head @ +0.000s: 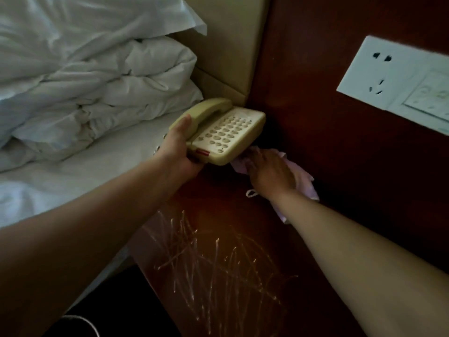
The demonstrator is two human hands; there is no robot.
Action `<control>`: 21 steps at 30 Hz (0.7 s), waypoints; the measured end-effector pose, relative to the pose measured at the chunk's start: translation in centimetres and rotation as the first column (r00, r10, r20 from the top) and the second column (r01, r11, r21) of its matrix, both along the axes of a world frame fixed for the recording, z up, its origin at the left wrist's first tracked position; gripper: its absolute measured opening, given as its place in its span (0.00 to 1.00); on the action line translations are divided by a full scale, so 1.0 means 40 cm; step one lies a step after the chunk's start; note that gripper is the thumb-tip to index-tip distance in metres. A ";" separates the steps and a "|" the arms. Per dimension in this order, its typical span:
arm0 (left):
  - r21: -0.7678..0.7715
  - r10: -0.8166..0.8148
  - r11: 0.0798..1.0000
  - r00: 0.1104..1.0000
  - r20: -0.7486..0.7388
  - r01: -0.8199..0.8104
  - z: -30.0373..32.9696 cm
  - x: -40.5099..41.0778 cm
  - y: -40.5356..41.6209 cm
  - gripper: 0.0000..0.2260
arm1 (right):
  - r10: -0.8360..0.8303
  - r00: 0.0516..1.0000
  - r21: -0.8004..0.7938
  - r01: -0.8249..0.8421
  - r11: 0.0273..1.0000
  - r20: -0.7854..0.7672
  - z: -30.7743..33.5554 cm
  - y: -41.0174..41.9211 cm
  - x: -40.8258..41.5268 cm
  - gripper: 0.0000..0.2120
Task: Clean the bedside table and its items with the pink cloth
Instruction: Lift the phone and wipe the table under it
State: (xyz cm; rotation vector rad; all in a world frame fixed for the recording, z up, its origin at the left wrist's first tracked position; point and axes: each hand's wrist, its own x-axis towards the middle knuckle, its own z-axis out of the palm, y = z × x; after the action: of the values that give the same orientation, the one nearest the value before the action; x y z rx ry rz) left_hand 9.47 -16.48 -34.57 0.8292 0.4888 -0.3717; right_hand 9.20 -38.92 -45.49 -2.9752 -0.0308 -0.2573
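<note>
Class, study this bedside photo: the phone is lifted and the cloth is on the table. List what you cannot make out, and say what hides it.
- Table under the phone: hidden by the phone and its shadow, head view.
- Most of the cloth: covered by the right hand.
- Left hand fingers: hidden under the phone.
- Keypad labels: too small and blurred.
- Wall plate: cut off by the right edge.
- Floor at bottom left: too dark.
</note>
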 end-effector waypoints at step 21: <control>-0.034 -0.017 0.999 1.000 0.025 0.018 0.083 -0.035 0.104 0.26 | 0.202 0.974 0.044 -0.199 0.979 -0.098 0.054 0.026 -0.087 0.21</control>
State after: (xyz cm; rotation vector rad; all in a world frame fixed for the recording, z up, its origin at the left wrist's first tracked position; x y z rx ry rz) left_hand 8.08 -12.32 -31.27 0.8041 0.4511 -0.3850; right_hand 5.71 -37.87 -43.31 -2.9174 -0.3098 -0.0793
